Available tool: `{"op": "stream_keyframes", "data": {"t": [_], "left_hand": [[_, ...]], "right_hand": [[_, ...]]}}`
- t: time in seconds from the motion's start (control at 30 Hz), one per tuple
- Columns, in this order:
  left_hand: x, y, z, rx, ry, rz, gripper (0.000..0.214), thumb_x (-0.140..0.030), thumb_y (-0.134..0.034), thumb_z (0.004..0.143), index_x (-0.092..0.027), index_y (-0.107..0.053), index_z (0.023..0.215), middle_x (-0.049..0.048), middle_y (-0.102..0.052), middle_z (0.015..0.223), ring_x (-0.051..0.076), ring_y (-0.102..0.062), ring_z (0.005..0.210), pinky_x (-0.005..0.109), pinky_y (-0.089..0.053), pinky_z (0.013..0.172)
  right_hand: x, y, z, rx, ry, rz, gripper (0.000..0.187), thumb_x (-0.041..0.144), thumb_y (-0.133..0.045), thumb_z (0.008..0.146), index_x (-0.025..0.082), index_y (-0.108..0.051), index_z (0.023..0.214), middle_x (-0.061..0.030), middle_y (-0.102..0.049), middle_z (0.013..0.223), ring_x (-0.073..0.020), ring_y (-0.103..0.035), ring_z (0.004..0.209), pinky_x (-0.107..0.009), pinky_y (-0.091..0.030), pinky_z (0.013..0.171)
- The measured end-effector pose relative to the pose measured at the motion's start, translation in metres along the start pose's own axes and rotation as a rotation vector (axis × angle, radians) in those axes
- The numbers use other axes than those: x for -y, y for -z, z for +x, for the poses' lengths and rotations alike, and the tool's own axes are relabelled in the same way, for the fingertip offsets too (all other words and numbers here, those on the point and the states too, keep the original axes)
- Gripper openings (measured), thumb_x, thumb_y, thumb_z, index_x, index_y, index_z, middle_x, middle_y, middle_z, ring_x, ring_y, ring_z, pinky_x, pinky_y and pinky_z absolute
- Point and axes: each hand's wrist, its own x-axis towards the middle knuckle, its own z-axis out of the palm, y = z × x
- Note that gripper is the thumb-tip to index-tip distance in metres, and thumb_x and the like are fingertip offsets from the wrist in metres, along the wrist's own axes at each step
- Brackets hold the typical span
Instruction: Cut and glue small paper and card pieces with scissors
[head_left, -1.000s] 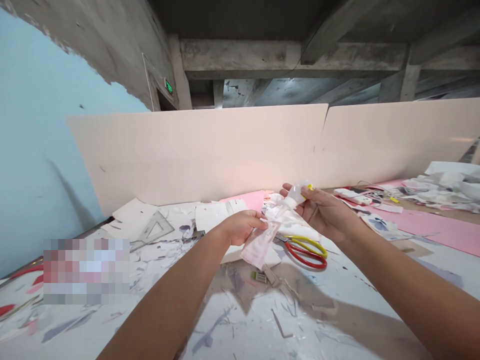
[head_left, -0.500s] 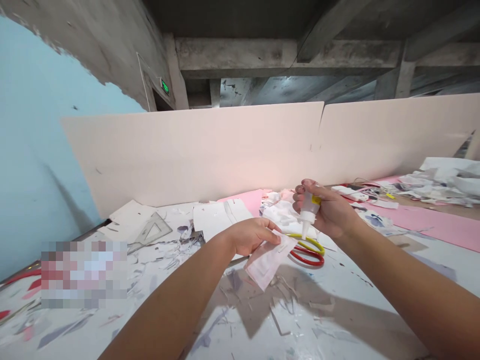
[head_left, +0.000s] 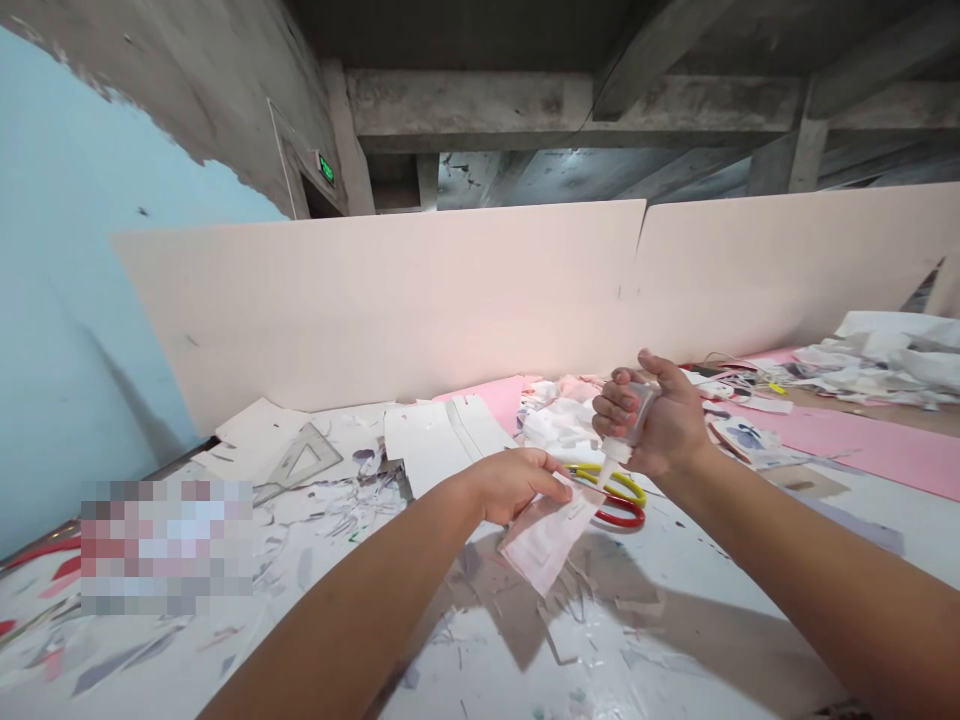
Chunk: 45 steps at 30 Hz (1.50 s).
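Squeeze bottle points nozzle-down in your right hand, fingers wrapped round its body, just above the pale pink paper that your left hand pinches with fingers pressed together. Nothing blocks the nozzle; red-and-yellow scissors lie just beyond the paper on the bench
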Motion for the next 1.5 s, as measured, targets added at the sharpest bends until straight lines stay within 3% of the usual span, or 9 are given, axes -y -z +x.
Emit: {"op": "stream_keyframes", "data": {"t": [0.13, 0.23, 0.33, 0.43, 0.53, 0.63, 0.77, 0.97, 1.5], "left_hand": [[0.001, 0.002, 0.001, -0.007, -0.012, 0.008, 0.035, -0.011, -0.07, 0.048, -0.018, -0.054, 0.079, -0.0015, -0.058, 0.068, 0.014, -0.056, 0.066, 0.028, -0.043, 0.06], [0.002, 0.005, 0.002, -0.016, -0.015, 0.003, 0.038, -0.013, -0.073, 0.046, -0.018, -0.054, 0.08, -0.001, -0.058, 0.07, 0.015, -0.056, 0.067, 0.029, -0.044, 0.063], [-0.002, 0.009, -0.001, -0.013, -0.039, -0.011, 0.041, -0.015, -0.075, 0.044, -0.018, -0.054, 0.079, -0.0009, -0.059, 0.073, 0.015, -0.056, 0.07, 0.03, -0.043, 0.066], [-0.009, 0.014, -0.007, -0.034, -0.077, -0.018, 0.04, -0.016, -0.075, 0.045, -0.018, -0.055, 0.08, -0.0008, -0.059, 0.075, 0.015, -0.057, 0.072, 0.03, -0.043, 0.066], [-0.017, 0.021, -0.015, -0.071, -0.124, -0.024, 0.038, -0.018, -0.075, 0.049, -0.018, -0.055, 0.081, -0.0005, -0.059, 0.075, 0.015, -0.057, 0.072, 0.03, -0.043, 0.067], [-0.022, 0.027, -0.021, -0.071, -0.163, -0.034, 0.038, -0.018, -0.075, 0.05, -0.018, -0.056, 0.082, 0.0001, -0.059, 0.075, 0.015, -0.058, 0.072, 0.029, -0.044, 0.066], [-0.025, 0.028, -0.024, -0.05, -0.169, -0.03, 0.037, -0.019, -0.075, 0.052, -0.018, -0.057, 0.084, 0.0002, -0.059, 0.075, 0.015, -0.058, 0.071, 0.027, -0.043, 0.064], [-0.029, 0.018, -0.03, -0.05, -0.129, -0.018, 0.035, -0.015, -0.073, 0.053, -0.018, -0.056, 0.083, -0.0004, -0.059, 0.072, 0.014, -0.058, 0.069, 0.027, -0.043, 0.065], [-0.031, 0.013, -0.036, 0.004, -0.147, -0.007, 0.029, -0.012, -0.068, 0.058, -0.018, -0.055, 0.083, -0.0014, -0.06, 0.071, 0.012, -0.059, 0.064, 0.026, -0.045, 0.062]], "right_hand": [[0.001, 0.002, 0.001, 0.013, 0.009, -0.005, 0.025, 0.038, -0.051, 0.07, 0.02, -0.042, 0.054, 0.0069, -0.033, 0.035, -0.0063, -0.029, 0.031, -0.018, -0.026, 0.03], [0.001, 0.006, 0.006, 0.01, 0.039, -0.029, 0.02, 0.036, -0.052, 0.067, 0.02, -0.045, 0.057, 0.0044, -0.042, 0.042, -0.008, -0.039, 0.036, -0.02, -0.034, 0.034], [0.0, 0.007, 0.013, 0.038, 0.068, -0.095, 0.006, 0.021, -0.055, 0.06, 0.019, -0.05, 0.061, 0.0005, -0.055, 0.055, -0.0124, -0.055, 0.052, -0.026, -0.049, 0.051], [0.001, 0.004, 0.013, 0.123, 0.099, -0.182, 0.018, 0.006, -0.057, 0.055, 0.019, -0.055, 0.067, -0.0001, -0.063, 0.07, -0.0148, -0.062, 0.072, -0.029, -0.051, 0.072], [0.004, -0.001, 0.006, 0.216, 0.137, -0.258, 0.022, 0.009, -0.064, 0.061, 0.021, -0.058, 0.078, -0.0004, -0.066, 0.091, -0.0169, -0.062, 0.087, -0.032, -0.05, 0.079], [0.006, -0.005, -0.002, 0.239, 0.162, -0.273, 0.028, 0.015, -0.069, 0.062, 0.025, -0.057, 0.085, -0.0001, -0.065, 0.101, -0.0183, -0.064, 0.088, -0.034, -0.052, 0.076], [0.005, -0.005, -0.005, 0.265, 0.189, -0.287, 0.036, 0.016, -0.071, 0.061, 0.028, -0.055, 0.091, -0.0001, -0.067, 0.094, -0.0171, -0.064, 0.087, -0.03, -0.052, 0.073], [0.003, -0.006, -0.005, 0.309, 0.166, -0.32, 0.022, 0.019, -0.072, 0.063, 0.022, -0.06, 0.081, -0.0017, -0.066, 0.093, -0.0187, -0.062, 0.093, -0.029, -0.053, 0.074], [0.001, 0.0, -0.001, 0.306, 0.14, -0.319, 0.017, 0.019, -0.071, 0.064, 0.02, -0.061, 0.077, -0.0029, -0.065, 0.084, -0.0186, -0.063, 0.085, -0.03, -0.053, 0.072]]}}
